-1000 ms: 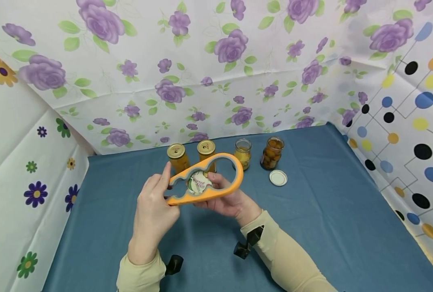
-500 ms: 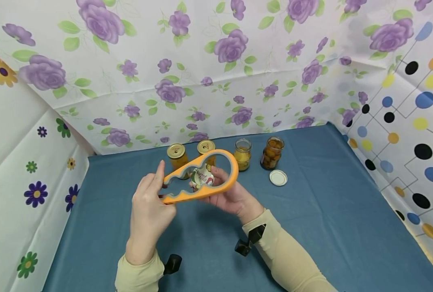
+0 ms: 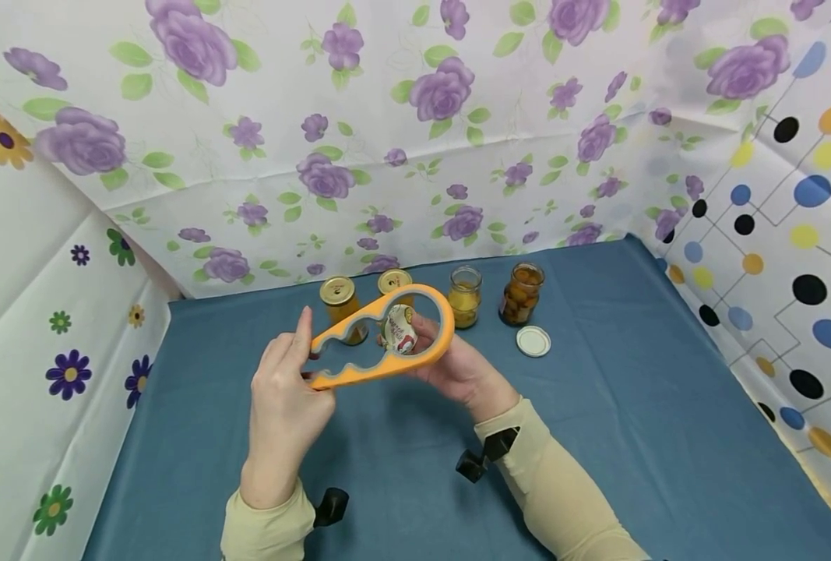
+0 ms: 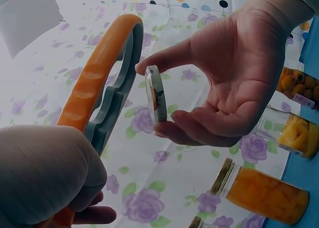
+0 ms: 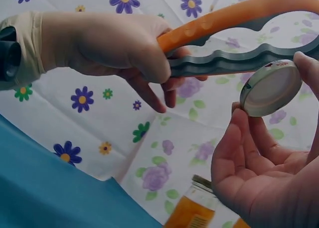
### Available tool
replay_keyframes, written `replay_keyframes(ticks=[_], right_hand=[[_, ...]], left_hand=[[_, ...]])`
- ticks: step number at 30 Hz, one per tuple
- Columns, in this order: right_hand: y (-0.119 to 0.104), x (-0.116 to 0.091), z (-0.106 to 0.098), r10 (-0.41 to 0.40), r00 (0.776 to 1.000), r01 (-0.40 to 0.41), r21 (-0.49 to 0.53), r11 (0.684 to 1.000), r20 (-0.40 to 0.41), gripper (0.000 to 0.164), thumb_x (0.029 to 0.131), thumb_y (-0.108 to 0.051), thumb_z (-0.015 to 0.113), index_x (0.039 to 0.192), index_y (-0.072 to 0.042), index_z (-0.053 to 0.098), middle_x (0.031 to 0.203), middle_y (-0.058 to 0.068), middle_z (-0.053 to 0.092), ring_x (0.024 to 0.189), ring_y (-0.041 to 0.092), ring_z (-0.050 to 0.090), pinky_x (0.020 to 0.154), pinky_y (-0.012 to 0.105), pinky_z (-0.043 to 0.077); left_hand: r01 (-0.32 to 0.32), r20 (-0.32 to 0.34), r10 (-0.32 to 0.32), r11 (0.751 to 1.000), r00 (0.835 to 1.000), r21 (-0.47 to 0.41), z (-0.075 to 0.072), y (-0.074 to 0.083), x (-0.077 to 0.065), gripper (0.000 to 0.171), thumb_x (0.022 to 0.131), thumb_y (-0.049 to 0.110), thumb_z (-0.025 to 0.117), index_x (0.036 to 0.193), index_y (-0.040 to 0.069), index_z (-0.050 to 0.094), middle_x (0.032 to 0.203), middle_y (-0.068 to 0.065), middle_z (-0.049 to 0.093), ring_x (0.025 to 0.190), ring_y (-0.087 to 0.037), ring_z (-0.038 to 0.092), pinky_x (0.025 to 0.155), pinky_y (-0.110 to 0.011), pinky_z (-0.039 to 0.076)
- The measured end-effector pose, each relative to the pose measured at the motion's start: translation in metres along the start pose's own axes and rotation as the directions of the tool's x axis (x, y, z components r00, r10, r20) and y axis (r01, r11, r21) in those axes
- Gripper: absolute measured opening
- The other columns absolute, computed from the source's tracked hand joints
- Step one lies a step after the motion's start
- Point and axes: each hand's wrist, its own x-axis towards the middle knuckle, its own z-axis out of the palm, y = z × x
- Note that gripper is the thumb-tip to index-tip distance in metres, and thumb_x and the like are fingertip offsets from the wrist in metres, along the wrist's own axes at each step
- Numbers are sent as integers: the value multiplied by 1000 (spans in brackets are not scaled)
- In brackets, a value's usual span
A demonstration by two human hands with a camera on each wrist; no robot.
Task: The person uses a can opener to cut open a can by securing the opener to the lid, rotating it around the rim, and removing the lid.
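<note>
My left grip (image 3: 283,401) holds an orange-and-grey plastic opener (image 3: 359,375); my right grip (image 3: 460,374) pinches a round printed metal lid (image 3: 399,329), likely freed; I'd say lowering it comes next.

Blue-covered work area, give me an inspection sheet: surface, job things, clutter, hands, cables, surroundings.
Surface: blue cloth, with jars standing toward its far edge.
Job things: orange opener and printed lid, both held up off the cloth.
Clutter: gold-lidded jar; second gold-lidded jar, partly behind the opener; yellow-filled open jar; brown-filled open jar; white lid lying near it.
Left hand: grips the opener's handle end.
Right hand: pinches the printed lid.
Cables: nothing seen.
Surroundings: purple-rose sheet behind, daisy-print sheet left, dotted sheet right.
</note>
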Motion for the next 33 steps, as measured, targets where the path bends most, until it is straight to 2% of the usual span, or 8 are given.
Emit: replay_keyframes(ticks=[6,9,13,17,21,26,30,33], right_hand=[[-10,-9,-11,-55,996,61,-92,994,70,57,91,-52,65,128,-10,56,119,7,62,111,23,58,91,37,50],[-18,-15,-22,-108,990,124,-189,974,91,50,95,-49,61,124,-9,59,109,5,66,102,20,62,86,34,52],[-31,-26,-39,-156,987,159,-344,925,38,58,96,-47,62,129,0,56,101,2,68,91,17,63,80,30,53],[-40,-36,-56,-167,984,118,-487,865,-58,55,99,-36,59,137,3,50,109,4,65,94,18,62,79,30,54],[-43,-42,-70,-175,973,28,-672,740,-153,50,97,-33,63,138,-6,53,119,8,62,102,22,60,85,39,53],[-39,-43,-84,-187,948,-108,-814,570,-257,60,83,-51,75,132,-20,58,119,4,62,106,21,58,89,48,51],[-33,-39,-91,-224,936,-158,-892,424,-273,64,78,-53,78,131,-24,59,117,-2,62,106,20,57,86,47,52],[-30,-37,-96,-257,935,-167,-942,292,-245,64,79,-46,80,134,-20,59,119,-1,62,106,21,57,84,47,52]], left_hand=[[2,-7,-2,1000,1000,3,1,0,0,88,62,-23,55,145,4,46,90,-14,61,84,-28,57,61,-45,53],[4,-15,-4,1000,1000,8,1,-1,0,88,62,-22,55,145,4,46,90,-14,61,83,-28,56,60,-44,53],[-1,-34,1,1000,999,3,-1,-2,1,87,62,-23,55,144,4,47,89,-15,61,82,-28,56,58,-45,53],[-4,-43,4,1000,999,3,-2,-3,1,87,62,-23,55,144,5,48,90,-15,62,83,-29,57,57,-44,54],[8,-42,-7,1000,999,12,-4,-4,1,89,61,-23,55,145,6,47,91,-15,62,84,-28,57,58,-44,55],[23,-34,-22,999,999,24,-5,-4,1,87,64,-23,55,145,7,46,92,-15,62,85,-27,57,61,-44,55],[20,-41,-19,1000,999,20,-5,-3,1,87,64,-23,55,145,7,47,92,-15,62,85,-28,57,60,-44,55],[17,-45,-16,1000,999,19,-5,-3,1,87,63,-23,55,145,7,47,92,-15,62,86,-28,57,59,-44,54]])
